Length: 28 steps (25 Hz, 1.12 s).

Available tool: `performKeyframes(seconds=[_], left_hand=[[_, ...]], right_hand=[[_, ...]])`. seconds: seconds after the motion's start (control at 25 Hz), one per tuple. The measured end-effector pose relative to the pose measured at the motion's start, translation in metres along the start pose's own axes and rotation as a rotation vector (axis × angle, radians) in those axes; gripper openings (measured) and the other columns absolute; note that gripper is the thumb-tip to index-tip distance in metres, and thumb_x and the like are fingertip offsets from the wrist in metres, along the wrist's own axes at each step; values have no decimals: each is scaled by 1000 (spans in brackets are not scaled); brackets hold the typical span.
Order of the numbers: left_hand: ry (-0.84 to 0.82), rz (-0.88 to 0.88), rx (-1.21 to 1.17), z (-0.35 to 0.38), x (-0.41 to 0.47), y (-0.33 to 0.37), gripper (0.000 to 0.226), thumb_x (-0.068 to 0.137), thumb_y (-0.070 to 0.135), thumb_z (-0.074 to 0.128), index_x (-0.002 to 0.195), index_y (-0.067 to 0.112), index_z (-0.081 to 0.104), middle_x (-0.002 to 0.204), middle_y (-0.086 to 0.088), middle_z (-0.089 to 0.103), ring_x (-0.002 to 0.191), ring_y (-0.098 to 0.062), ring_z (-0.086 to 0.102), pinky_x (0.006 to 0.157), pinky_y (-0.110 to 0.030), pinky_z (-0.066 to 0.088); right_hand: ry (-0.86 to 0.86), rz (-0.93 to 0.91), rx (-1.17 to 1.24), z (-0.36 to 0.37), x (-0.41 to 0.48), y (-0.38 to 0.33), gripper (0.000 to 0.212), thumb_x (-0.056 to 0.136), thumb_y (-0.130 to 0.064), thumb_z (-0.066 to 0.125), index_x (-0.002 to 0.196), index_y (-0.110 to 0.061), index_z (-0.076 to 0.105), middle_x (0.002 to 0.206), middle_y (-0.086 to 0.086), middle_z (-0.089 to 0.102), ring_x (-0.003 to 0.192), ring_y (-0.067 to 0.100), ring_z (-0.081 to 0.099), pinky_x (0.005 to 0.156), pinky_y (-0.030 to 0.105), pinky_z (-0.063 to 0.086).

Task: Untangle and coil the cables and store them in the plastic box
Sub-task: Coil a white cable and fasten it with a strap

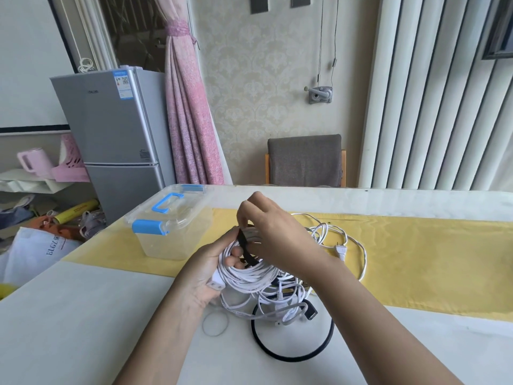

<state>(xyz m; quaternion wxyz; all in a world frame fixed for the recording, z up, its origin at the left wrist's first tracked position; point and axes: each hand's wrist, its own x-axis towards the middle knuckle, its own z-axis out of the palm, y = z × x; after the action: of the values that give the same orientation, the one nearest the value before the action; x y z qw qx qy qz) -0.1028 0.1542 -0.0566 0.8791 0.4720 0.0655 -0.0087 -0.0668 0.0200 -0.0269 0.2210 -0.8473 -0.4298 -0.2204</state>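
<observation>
On table (83, 315) | 1 plastic box (172, 243) | left hand (205, 270) grips 1 white coil (249, 270) | right hand (274, 232) pinches black strap (245, 245)

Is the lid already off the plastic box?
No, the clear lid with its blue handle sits closed on the plastic box.

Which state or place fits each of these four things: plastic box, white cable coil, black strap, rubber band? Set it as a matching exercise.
Things:
1 plastic box
2 white cable coil
3 black strap
4 rubber band

States:
a held in the left hand
b lid shut, blue handle
c lying flat on the white table
d pinched by the right hand

Pairs: 1-b, 2-a, 3-d, 4-c
</observation>
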Motion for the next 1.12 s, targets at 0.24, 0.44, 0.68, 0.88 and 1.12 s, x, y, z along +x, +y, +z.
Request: performKeyframes(seconds=[0.24, 0.44, 0.68, 0.88, 1.12], left_hand=[[-19, -112, -137, -4, 3, -1, 18, 66, 10, 72, 66, 11, 54, 44, 1, 44, 28, -1, 36, 33, -11, 34], [-175, -181, -199, -3, 0, 1, 40, 44, 8, 92, 65, 7, 58, 44, 2, 46, 29, 0, 36, 35, -11, 34], [-68, -190, -165, 2, -1, 0, 19, 77, 19, 60, 62, 7, 56, 37, 4, 41, 26, -1, 34, 31, -13, 35], [-36, -185, -45, 3, -8, 3, 26, 87, 15, 54, 62, 8, 53, 39, 2, 39, 27, -3, 35, 32, -13, 34], [-118, -207, -90, -5, -11, 12, 46, 22, 11, 97, 48, 9, 59, 38, 4, 41, 26, -1, 34, 30, -10, 33]], right_hand=[[-24, -122, 123, -2, -1, 6, 34, 64, 4, 65, 86, -21, 68, 95, -4, 43, 86, 17, 44, 71, 29, 42], [-110, -84, 229, -12, -2, 3, 27, 66, -1, 70, 78, -25, 70, 94, -4, 42, 89, 13, 42, 79, 21, 38], [-253, 22, 198, -23, -3, 2, 22, 67, -13, 77, 77, -33, 74, 89, -15, 35, 90, 10, 37, 83, 17, 36], [-329, 53, 26, -26, -4, -9, 16, 70, -20, 76, 79, -33, 74, 104, -4, 44, 100, 15, 39, 91, 35, 40], [-303, -17, 129, -27, -3, -12, 10, 73, -18, 76, 79, -26, 74, 95, -7, 39, 95, 13, 39, 84, 17, 34]])
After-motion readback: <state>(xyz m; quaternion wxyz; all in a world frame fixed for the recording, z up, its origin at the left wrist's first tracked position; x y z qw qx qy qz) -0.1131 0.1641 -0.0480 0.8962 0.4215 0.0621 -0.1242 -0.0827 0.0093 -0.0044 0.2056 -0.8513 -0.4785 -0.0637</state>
